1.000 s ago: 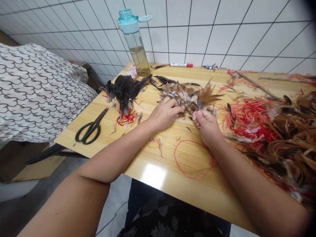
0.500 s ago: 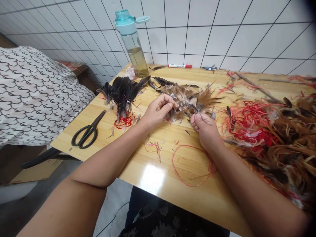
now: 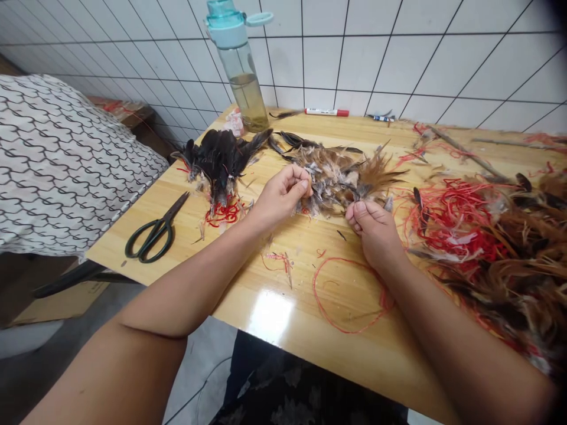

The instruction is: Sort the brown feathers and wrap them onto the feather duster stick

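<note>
My left hand (image 3: 287,192) is closed in a pinch at the left edge of a pile of brown and grey feathers (image 3: 330,168). Whatever lies between its fingertips is too small to make out. On the pile's right side my right hand (image 3: 372,221) pinches the dark lower ends of a tuft of brown feathers (image 3: 377,175), which fans out up and to the right. A loop of thin red string (image 3: 315,283) lies on the wooden table (image 3: 336,363) just below my right hand.
Black-handled scissors (image 3: 153,236) and a bunch of black feathers (image 3: 221,154) with red string lie left. Behind them stands a bottle (image 3: 245,88); a red-capped marker (image 3: 328,112) lies by the wall. Red strings (image 3: 463,218) and brown feathers (image 3: 522,265) heap up on the right.
The camera view has shifted slightly, so the table sits a little higher in it. Both hands keep nearly the same places and stay pinched.
</note>
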Available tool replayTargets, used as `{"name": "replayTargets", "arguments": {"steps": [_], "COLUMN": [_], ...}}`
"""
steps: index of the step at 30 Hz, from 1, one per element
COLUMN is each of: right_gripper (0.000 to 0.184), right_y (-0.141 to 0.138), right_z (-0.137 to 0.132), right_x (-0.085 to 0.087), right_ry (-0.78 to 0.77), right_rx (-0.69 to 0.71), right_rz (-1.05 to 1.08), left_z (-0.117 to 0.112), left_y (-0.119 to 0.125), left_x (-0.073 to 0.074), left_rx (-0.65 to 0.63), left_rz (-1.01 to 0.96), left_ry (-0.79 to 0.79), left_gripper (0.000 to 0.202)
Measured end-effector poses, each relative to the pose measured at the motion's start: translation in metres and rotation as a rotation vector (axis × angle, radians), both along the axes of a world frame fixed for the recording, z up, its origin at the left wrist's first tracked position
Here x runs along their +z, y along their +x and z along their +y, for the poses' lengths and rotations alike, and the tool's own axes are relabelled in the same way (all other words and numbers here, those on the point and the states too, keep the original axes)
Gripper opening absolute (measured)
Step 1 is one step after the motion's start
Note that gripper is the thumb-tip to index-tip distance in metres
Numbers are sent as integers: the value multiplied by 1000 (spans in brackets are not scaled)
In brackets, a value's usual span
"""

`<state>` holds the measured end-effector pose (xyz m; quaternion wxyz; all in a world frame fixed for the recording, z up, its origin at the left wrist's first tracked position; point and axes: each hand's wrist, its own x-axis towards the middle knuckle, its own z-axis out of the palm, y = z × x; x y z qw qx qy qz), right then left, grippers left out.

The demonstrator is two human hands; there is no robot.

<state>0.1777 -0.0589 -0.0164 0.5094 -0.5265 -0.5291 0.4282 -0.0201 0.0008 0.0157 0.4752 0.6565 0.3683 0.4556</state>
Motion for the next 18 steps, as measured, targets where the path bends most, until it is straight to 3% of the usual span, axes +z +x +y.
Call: {"name": "replayTargets", "arguments": {"steps": [4,10,14,18], "right_gripper": [44,45,46,44], "right_y": [-1,-3,-4,-5], "right_z": [-1,-2,-1,0], "right_x": [3,3,2,1], "right_ry": [-18,-1,10,11], "right_rx": [-35,-37,-38,-47], "right_rz": [56,0,5,58], "left_z": [-5,-9,-10,-14], "left_y": [2,7,10,9], "left_x": [0,-1,-2,3], "left_rx": [-66,-171,-121,-110], "left_rz": [-50,-122,-131,49], "left_ry": [-96,-237,-184,14], "left_gripper": [10,23,27,20]}}
